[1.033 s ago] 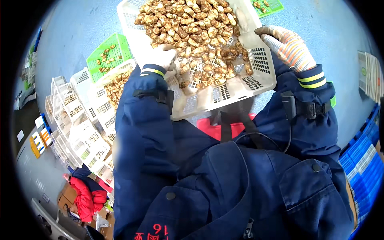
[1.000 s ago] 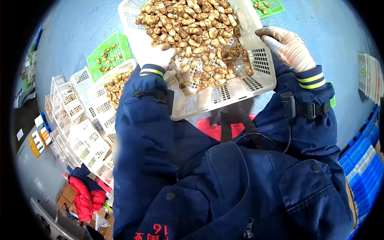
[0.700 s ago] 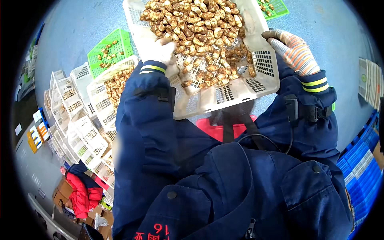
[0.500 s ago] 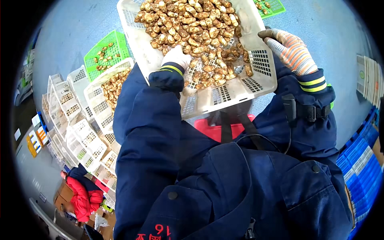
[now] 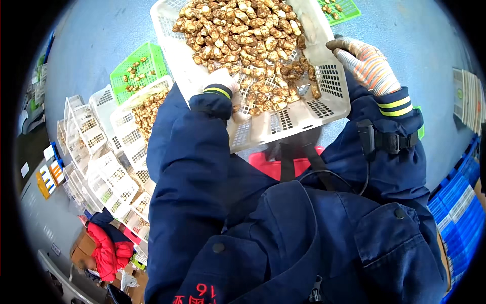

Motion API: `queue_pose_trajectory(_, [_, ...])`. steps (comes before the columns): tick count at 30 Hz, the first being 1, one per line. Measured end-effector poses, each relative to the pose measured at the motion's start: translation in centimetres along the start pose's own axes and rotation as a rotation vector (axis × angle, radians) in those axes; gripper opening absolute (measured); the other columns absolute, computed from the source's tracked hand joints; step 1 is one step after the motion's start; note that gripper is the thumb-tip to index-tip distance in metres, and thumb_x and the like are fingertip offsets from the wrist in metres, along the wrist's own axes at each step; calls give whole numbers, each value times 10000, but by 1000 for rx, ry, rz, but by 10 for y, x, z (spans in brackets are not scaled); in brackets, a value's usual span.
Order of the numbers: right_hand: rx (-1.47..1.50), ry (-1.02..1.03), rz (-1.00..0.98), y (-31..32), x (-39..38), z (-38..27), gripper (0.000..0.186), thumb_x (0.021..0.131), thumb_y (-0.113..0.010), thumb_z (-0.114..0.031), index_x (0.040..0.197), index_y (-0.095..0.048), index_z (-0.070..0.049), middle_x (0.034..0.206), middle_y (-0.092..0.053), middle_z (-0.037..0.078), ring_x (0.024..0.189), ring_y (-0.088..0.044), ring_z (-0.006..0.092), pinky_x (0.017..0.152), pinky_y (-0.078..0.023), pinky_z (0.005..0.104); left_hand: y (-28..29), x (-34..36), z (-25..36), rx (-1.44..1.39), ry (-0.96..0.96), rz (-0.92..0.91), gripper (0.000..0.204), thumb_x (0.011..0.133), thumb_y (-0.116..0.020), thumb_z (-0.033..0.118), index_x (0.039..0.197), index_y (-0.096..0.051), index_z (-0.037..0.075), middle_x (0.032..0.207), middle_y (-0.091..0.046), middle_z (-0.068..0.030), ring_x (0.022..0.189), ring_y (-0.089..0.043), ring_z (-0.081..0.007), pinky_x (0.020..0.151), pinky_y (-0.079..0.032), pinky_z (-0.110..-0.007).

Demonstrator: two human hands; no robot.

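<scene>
A white plastic crate (image 5: 331, 104) with slotted sides sits tilted across my lap. Knobbly brown-and-cream tubers (image 5: 248, 38) are heaped at its far end, with a thinner scatter toward me. My left hand (image 5: 223, 80), in a white glove, reaches over the left wall and touches the tubers at the near edge of the heap. Its fingers are mostly hidden and a little blurred. On the right, my right hand (image 5: 368, 66) wears a striped glove with dark fingertips. Its thumb and fingers close on the crate's right rim.
A green basket (image 5: 157, 63) with a few tubers stands at the left, beside another tuber-filled white crate (image 5: 134, 147). Several white crates (image 5: 109, 175) line the left. Another green basket (image 5: 349, 10) is at the far right. Blue crates (image 5: 458, 215) stand at right; a person in red (image 5: 109, 253) is lower left.
My left hand has shifted slightly down and left, and its fingers show less. My right hand stays on the rim. The surroundings at the left sit slightly lower and farther right in view.
</scene>
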State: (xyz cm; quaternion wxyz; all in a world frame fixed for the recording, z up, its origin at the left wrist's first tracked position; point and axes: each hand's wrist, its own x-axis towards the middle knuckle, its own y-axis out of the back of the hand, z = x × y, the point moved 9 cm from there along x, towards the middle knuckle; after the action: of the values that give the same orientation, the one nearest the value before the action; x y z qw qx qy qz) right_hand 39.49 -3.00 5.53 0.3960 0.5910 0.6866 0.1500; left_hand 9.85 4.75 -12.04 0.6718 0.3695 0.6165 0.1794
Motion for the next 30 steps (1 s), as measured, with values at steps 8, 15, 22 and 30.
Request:
queue_pose_trajectory(8, [35,65,25,-1,0,0,238,943,-542,-149,1123,-638,-26,1079,-640,45,1015,-561,115,915,-436,268,-4,-16,33,-597,-620,-149,311,729,-698,198,1006,-693,57,936,-688,-118,905,-624,-200,783,-495,-311])
queue_pose_trajectory(15, [32,-14,7,2,0,5,247,938,-552,-165,1132,-638,-39,1086,-646,57,1019,-566,118,915,-439,271,8,9,12,-719,-220,129,447,797,-658,258,1197,-603,66,1039,-674,-144,979,-626,-230,873,-478,-315])
queue_pose_trajectory(22, [-31,42,18,2,-2,-4,253,939,-553,-169,1132,-635,-27,1094,-649,74,1030,-573,128,929,-433,276,-13,1,45,-809,-254,-132,483,797,-655,241,1236,-576,53,1028,-677,-104,777,-624,-132,671,-508,-264])
queue_pose_trajectory(30, [-71,29,18,5,-1,-1,251,936,-548,-179,1133,-643,-55,1044,-661,72,970,-592,131,881,-456,274,20,-17,45,-948,-346,-141,405,788,-673,253,1130,-645,38,904,-677,-85,598,-589,-127,536,-479,-273])
